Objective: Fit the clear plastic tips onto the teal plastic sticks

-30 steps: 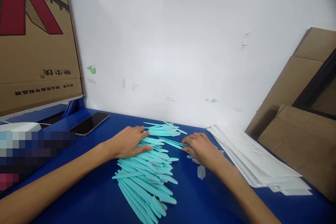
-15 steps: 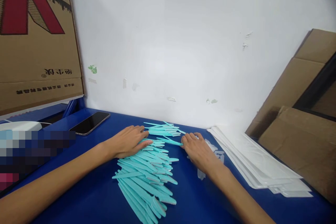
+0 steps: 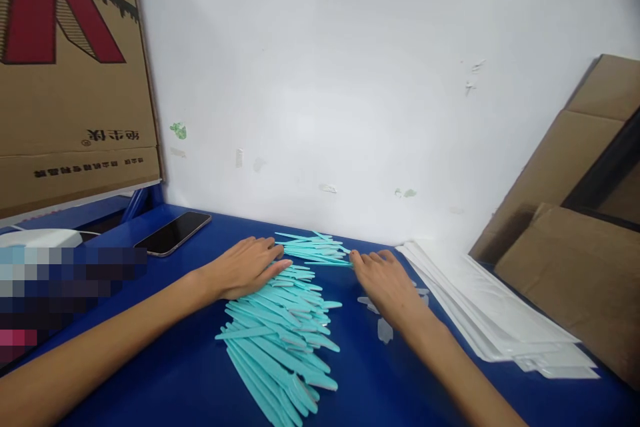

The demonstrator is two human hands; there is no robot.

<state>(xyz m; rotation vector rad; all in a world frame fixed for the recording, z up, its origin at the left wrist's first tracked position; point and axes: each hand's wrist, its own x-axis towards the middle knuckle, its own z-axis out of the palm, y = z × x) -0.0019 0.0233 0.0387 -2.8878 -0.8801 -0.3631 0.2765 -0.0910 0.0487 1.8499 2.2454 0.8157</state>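
Many flat teal sticks, shaped like eyebrow razors (image 3: 280, 340), lie overlapped in a long pile down the middle of the blue table. A smaller bunch of the same razors (image 3: 315, 247) lies behind it, near the wall. My left hand (image 3: 250, 270) rests on the upper left edge of the long pile, fingers stretched out and thumb apart. At the right end of the small bunch is my right hand (image 3: 383, 280), its fingers curled and closed on the end of a teal razor (image 3: 327, 264). Its fingertips are partly hidden.
Small translucent plastic pieces (image 3: 385, 330) lie under and beside my right forearm. White plastic bags (image 3: 495, 307) are stacked at right, by folded cardboard (image 3: 565, 273). A phone (image 3: 173, 233) lies back left, below a large carton (image 3: 75, 107). The white wall (image 3: 320, 93) bounds the table.
My right hand has moved slightly back, bringing the teal razors it held up against the small bunch. More translucent pieces show beside it. The left hand has stayed nearly still.
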